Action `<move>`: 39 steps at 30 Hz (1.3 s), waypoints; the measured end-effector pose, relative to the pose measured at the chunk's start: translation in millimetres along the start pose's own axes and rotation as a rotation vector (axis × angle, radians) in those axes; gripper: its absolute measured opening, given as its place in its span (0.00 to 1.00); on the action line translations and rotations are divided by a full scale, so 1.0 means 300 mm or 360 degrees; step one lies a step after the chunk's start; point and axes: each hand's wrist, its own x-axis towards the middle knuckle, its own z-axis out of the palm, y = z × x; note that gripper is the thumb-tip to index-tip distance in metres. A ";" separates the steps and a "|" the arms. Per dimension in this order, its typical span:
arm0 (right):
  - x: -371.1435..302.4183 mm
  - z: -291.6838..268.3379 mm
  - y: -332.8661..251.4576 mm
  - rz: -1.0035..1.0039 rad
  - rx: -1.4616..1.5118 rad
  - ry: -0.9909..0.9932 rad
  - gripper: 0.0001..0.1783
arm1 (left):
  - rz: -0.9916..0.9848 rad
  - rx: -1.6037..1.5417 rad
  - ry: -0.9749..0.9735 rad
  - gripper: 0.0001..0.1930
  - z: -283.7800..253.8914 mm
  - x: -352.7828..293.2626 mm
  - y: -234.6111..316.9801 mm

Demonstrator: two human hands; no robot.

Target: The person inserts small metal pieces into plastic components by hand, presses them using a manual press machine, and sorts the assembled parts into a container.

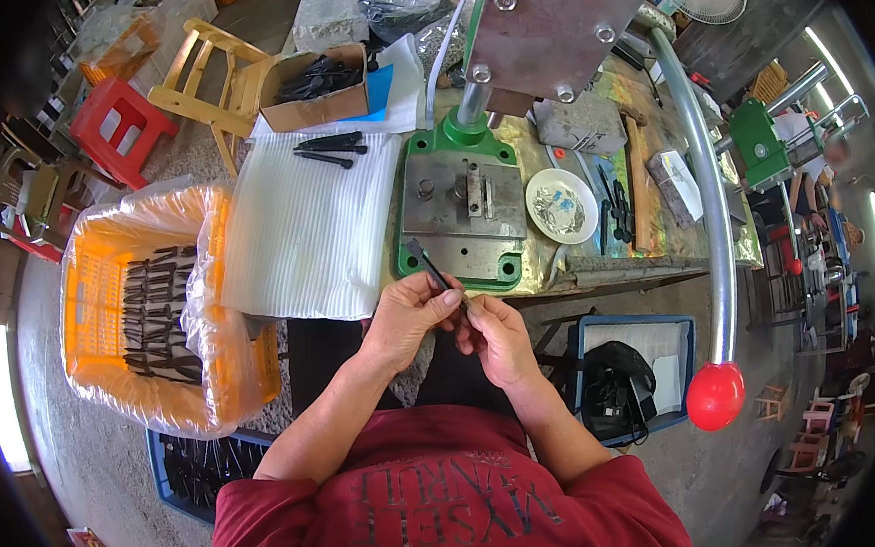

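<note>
A slim black rod-like part (426, 258) with a flattened end sticks up between the thumb and fingers of my left hand (403, 324), which is closed on it. My right hand (500, 338) is pinched close beside the left, near the lower end of the part; whatever its fingertips hold is hidden. Just beyond both hands stands a hand press with a green base (410, 183), a steel plate and a small metal fixture (480, 193). To its right, a white bowl (545, 232) contains small silvery pieces. Several similar black parts (330, 150) lie on white foam sheeting (305, 231) to the left.
A long steel lever (711, 207) with a red ball (716, 397) curves down at right. An orange crate (90, 325), plastic-lined, holds rows of dark parts at left. A cardboard box (319, 110) of black parts sits at the back. A blue bin (626, 319) stands low at right.
</note>
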 end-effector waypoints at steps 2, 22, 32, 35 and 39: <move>-0.003 -0.003 0.002 0.0003 -0.0001 -0.0047 0.12 | 0.0032 0.0017 0.0021 0.06 0.002 -0.006 -0.001; -0.052 -0.050 0.024 -0.0138 -0.0725 0.0011 0.10 | 0.0380 0.0004 0.0356 0.06 -0.084 -0.021 0.095; -0.081 -0.135 -0.002 -0.0233 -0.0851 0.0167 0.09 | 0.0305 0.0041 0.0363 0.06 -0.078 -0.013 0.073; -0.080 -0.160 -0.024 -0.0315 -0.0948 0.0313 0.09 | 0.0297 0.0054 0.0357 0.06 -0.079 -0.010 0.067; -0.055 -0.200 -0.101 -0.0514 -0.1068 0.0495 0.08 | 0.0268 0.0096 0.0386 0.06 -0.071 -0.014 0.068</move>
